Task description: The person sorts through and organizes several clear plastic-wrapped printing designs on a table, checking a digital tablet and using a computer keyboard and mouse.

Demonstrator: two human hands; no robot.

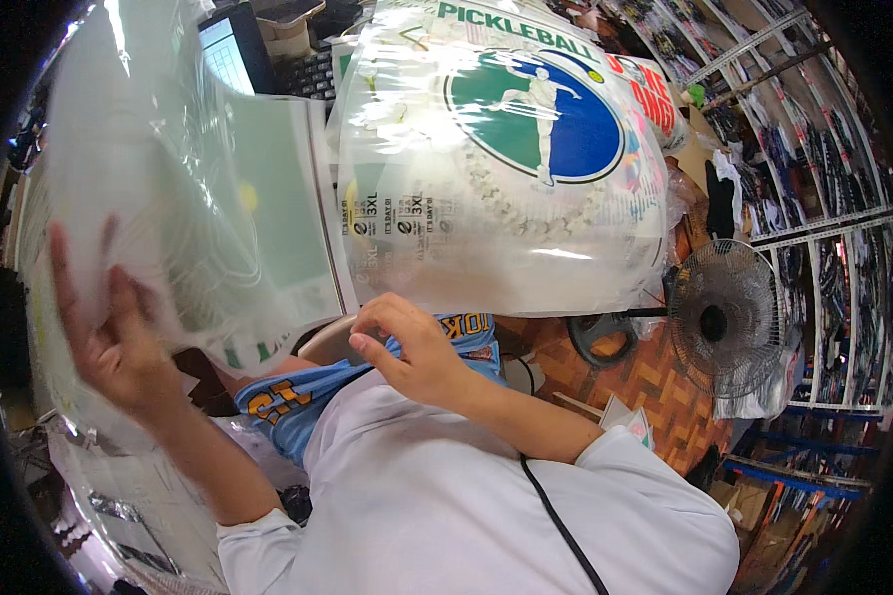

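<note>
My left hand, somewhat blurred, is raised at the left with its fingers spread. It is against a large clear plastic film sheet that bends upward, and part of the fingers shows hazily through the film. I see no firm grip on it. My right hand hovers over my lap by the near edge of the sheets, fingers loosely bent, thumb apart, nothing visible in it. Before it lies a stack of clear printed transfer films, bearing a green and blue oval emblem with a white player figure. A pale green printed panel lies beneath the lifted film.
A lit screen and a black keyboard stand at the back left. To the right is a round fan above a parquet floor. Metal shelves packed with goods line the right side.
</note>
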